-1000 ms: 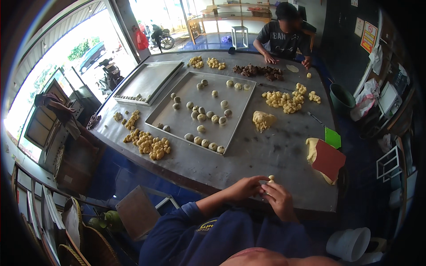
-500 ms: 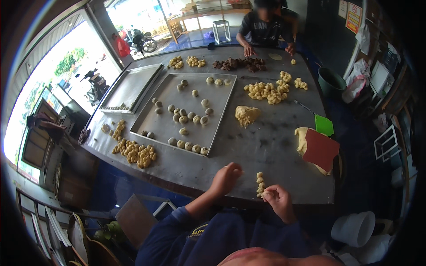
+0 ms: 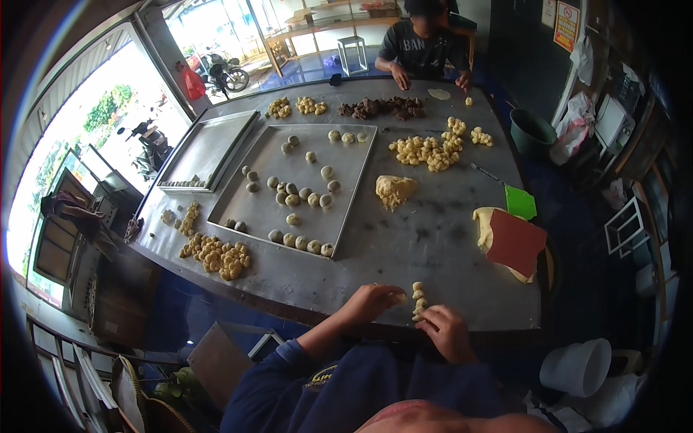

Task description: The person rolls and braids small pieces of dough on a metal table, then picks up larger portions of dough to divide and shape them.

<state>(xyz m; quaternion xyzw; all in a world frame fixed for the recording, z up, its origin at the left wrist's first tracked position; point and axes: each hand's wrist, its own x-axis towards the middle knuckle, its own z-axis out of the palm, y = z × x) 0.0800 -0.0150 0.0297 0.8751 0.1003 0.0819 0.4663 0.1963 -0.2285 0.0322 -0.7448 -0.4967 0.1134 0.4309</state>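
A short row of small yellow dough balls stands near the table's front edge, between my hands. My left hand is just left of the row, its fingers drawn together; whatever may be in them is too small to make out. On the right, my right hand has its curled fingertips at the near end of the row; what they pinch is hidden. Farther up lies a torn lump of dough. A large metal tray at left centre holds several round, pale filled balls.
Dough pieces are heaped front left, more at far right. Brown filling lies before a co-worker across the table. A red sheet covers dough beside a green scraper. Another tray stands far left.
My left hand has come down and right, closer to the dough row. My right hand has shifted slightly down and left, its fingers now at the row's near end.
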